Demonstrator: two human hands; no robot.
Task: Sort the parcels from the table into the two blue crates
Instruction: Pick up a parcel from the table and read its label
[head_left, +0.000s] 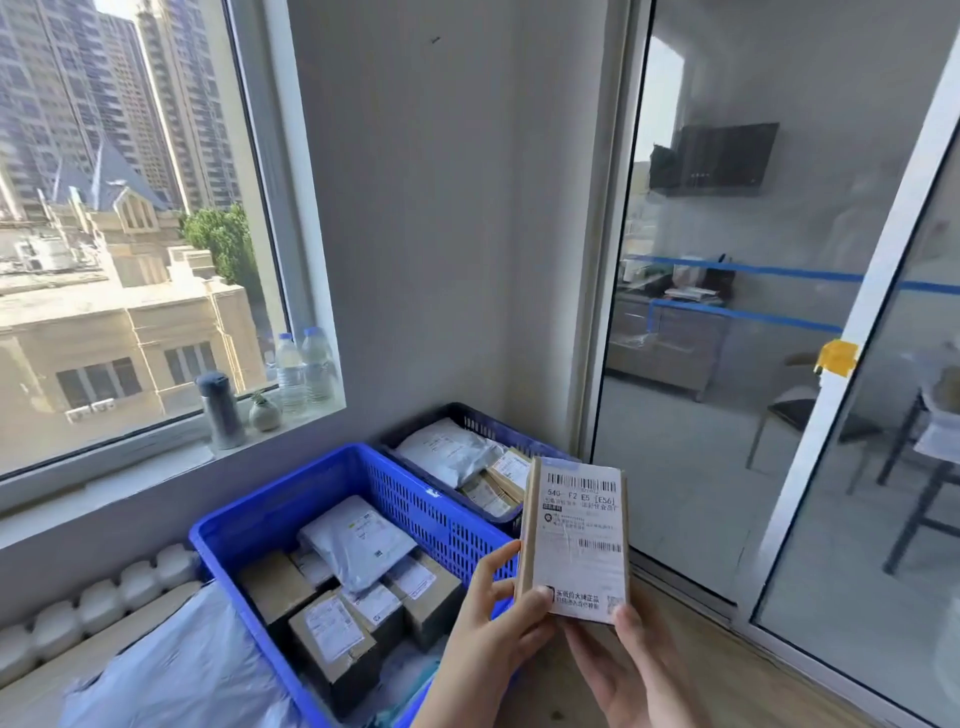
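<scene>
On the window sill at the far left stand a grey metal flask (221, 410), a small pale ceramic pot with a green plant (264, 413) and two clear plastic water bottles (304, 371). A white ribbed radiator (140, 584) lies below. At the right, a glass sliding door (701, 467) carries blue tape strips (748, 270).

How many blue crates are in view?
2. The near crate sits under the window. The far crate stands behind it in the corner, partly covered by the held parcel. No others show.
</scene>
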